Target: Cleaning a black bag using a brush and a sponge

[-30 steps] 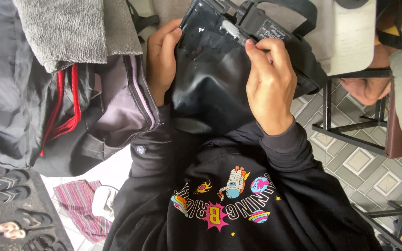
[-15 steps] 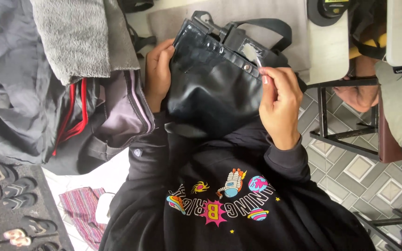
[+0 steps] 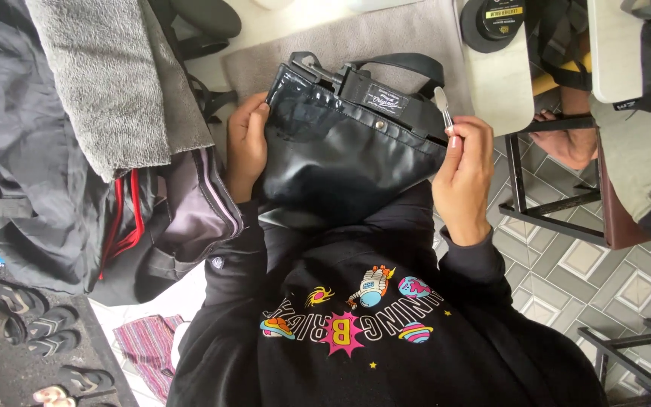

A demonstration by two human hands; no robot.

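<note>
Sandals (image 3: 16, 316) lined up far left on dark mat, striped cloth (image 3: 148, 350) on floor beside them. Grey towel (image 3: 107, 75) draped over pile of dark jackets (image 3: 32, 173) with red trim, just left of lap.

Left hand (image 3: 244, 143) clamped on left edge of black bag (image 3: 340, 158): thumb on front face, fingers wrapped behind, closed on the panel. Bag resting on lap against black printed sweatshirt (image 3: 356, 324), top edge pointing away, glossy front panel up, strap (image 3: 404, 64) looping over grey mat (image 3: 386, 34) beyond.

Handling, by look of it: soft, limp, faux-leather type skin, creasing under grip; likely light and apparently empty. Glossy face probably slippery, prone to scuffs and smears. Best hold at side seams or webbing strap, stiffer top hem as second choice; avoid pinching mid-panel, folds there.

Right hand (image 3: 463, 177) at right top corner of bag, fingers pinched shut on small pale-tipped tool (image 3: 444, 105), tip up, near bag's top hem. Contact of tool with bag hard to confirm.

Right of that: white desk (image 3: 502, 83) edge carrying round dark tin (image 3: 495, 19), black metal frame (image 3: 544, 203) below. Another person's hand (image 3: 563, 143) under desk, far right, apart from bag. Patterned tile floor (image 3: 589, 264) beneath.
</note>
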